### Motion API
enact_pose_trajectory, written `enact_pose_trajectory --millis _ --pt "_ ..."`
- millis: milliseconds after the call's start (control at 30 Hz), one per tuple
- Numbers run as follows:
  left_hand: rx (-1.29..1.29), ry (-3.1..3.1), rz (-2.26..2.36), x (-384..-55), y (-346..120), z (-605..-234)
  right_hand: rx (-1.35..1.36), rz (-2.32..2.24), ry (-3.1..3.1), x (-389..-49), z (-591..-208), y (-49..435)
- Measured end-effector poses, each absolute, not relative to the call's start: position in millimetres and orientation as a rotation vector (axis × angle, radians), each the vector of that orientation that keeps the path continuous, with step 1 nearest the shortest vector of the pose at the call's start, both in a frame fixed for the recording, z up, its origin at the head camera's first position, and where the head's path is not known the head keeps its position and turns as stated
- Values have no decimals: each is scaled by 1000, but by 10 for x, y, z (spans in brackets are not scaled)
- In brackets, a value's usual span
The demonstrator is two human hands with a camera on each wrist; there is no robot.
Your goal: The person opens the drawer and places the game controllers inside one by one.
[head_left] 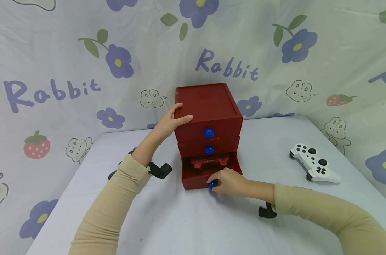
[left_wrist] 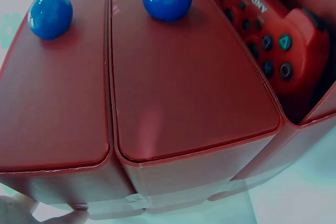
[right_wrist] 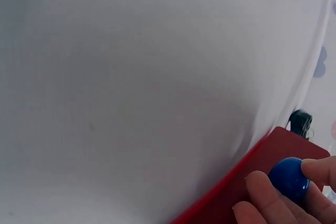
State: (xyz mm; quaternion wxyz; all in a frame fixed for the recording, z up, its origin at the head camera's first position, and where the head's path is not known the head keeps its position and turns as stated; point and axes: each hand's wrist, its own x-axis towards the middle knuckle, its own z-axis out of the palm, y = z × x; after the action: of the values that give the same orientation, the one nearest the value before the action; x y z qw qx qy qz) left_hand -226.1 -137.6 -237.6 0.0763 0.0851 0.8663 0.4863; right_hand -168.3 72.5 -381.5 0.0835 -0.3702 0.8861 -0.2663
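A red cabinet [head_left: 209, 102] of three stacked drawers with blue ball knobs stands on the table. Its bottom drawer [head_left: 196, 182] is pulled out, and a red Sony game controller [left_wrist: 283, 40] lies inside. My right hand [head_left: 229, 181] pinches the bottom drawer's blue knob [right_wrist: 290, 178] between thumb and fingers. My left hand [head_left: 169, 124] rests against the cabinet's upper left side, thumb and fingers extended over the edge. In the left wrist view only some of its fingertips [left_wrist: 68, 217] show, beside the top drawer. The two upper drawers look closed.
A white game controller [head_left: 312, 163] lies on the table to the right. Left of the cabinet, a dark object [head_left: 113, 174] is mostly hidden behind my left forearm. A patterned cloth [head_left: 148, 63] hangs behind the white-covered table [head_left: 180, 226].
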Motion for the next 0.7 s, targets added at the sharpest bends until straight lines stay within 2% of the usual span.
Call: enact_pose_trajectory --millis 300,700 --pt "252 2596 1447 -2195 -1336 -2318 -1111 -821 2653 -1880 -3809 705" --pt "242 2611 1436 -2226 -1355 -2357 -1155 -712 2805 -1976 -3853 653"
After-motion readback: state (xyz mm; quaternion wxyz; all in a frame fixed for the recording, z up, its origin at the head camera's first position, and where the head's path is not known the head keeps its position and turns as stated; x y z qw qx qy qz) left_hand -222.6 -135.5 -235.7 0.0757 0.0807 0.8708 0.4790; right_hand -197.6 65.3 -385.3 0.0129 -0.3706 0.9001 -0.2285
